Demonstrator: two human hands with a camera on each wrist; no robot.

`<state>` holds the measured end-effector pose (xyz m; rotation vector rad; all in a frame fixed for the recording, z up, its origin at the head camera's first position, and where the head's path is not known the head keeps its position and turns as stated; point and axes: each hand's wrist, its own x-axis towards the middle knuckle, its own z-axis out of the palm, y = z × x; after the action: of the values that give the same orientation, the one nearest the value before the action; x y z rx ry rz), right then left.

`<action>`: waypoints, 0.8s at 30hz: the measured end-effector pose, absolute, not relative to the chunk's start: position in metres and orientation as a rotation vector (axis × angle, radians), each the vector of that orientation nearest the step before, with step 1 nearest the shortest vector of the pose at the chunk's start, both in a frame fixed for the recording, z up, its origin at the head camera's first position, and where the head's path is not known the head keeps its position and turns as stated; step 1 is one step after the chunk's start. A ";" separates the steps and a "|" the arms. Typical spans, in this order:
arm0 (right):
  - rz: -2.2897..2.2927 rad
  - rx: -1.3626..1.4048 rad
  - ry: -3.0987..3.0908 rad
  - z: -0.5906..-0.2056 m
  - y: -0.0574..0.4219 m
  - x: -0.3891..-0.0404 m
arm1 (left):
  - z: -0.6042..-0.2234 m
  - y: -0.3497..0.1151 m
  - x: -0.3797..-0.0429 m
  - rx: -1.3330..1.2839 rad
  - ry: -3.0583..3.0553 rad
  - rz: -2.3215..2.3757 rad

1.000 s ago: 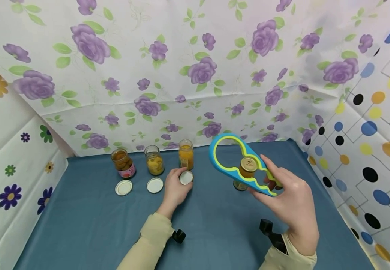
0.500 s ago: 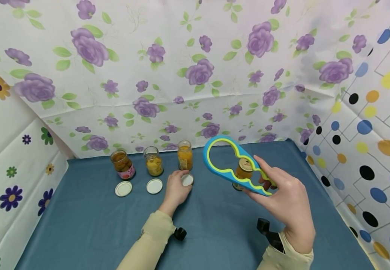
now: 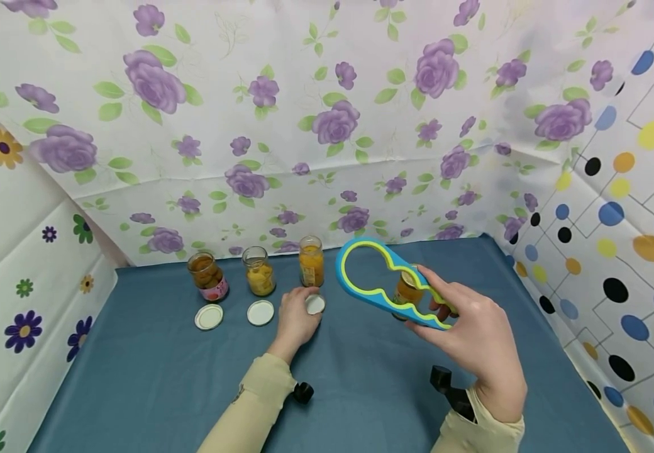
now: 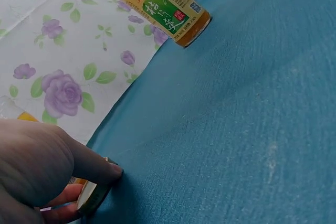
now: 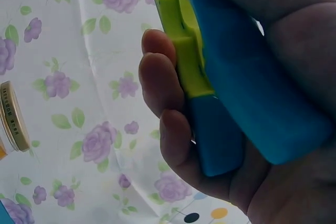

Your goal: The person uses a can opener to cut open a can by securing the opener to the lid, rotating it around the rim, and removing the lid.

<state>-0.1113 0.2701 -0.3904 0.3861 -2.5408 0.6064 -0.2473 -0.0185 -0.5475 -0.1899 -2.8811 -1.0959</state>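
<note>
In the head view my left hand (image 3: pixel 297 318) pinches a white-inside jar lid (image 3: pixel 315 304) at the tablecloth, just in front of an open jar of orange fruit (image 3: pixel 311 261). The left wrist view shows finger and thumb at the rim of this lid (image 4: pixel 93 196). My right hand (image 3: pixel 476 333) grips a blue and lime-green jar opener (image 3: pixel 355 290) by its handles, raised above the table. Behind the opener stands a capped jar (image 3: pixel 405 290), partly hidden; its gold lid (image 5: pixel 14 116) shows at the left of the right wrist view.
Two more open jars stand left along the back: a brown-filled jar (image 3: pixel 207 277) and a yellow-fruit jar (image 3: pixel 258 272). Before them lie two upturned lids, a left lid (image 3: pixel 209 317) and a middle lid (image 3: pixel 260 313). A flowered sheet (image 3: pixel 282 126) hangs behind the blue tablecloth (image 3: pixel 151 365).
My right hand has shifted slightly left and the opener's looped end has dipped lower. The left hand stays at the lid in nearly the same place. The head view has shifted a little.
</note>
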 end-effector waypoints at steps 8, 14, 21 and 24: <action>0.592 0.408 -2.563 -0.394 0.268 -0.116 | -0.548 -0.022 -0.246 -0.214 -2.872 -1.128; 0.590 0.458 -2.657 -0.393 0.270 -0.125 | -0.546 -0.024 -0.243 -0.177 -2.818 -1.193; 0.574 0.556 -2.682 -0.388 0.288 -0.134 | -0.541 -0.020 -0.235 -0.123 -2.733 -1.284; 0.627 0.600 -2.706 -0.388 0.294 -0.137 | -0.536 -0.017 -0.231 -0.129 -2.642 -1.323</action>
<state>-0.1369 0.2943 -0.3884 0.5995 -2.7057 0.6272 -0.2309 -0.0173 -0.5360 -0.1291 -2.6424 -1.3228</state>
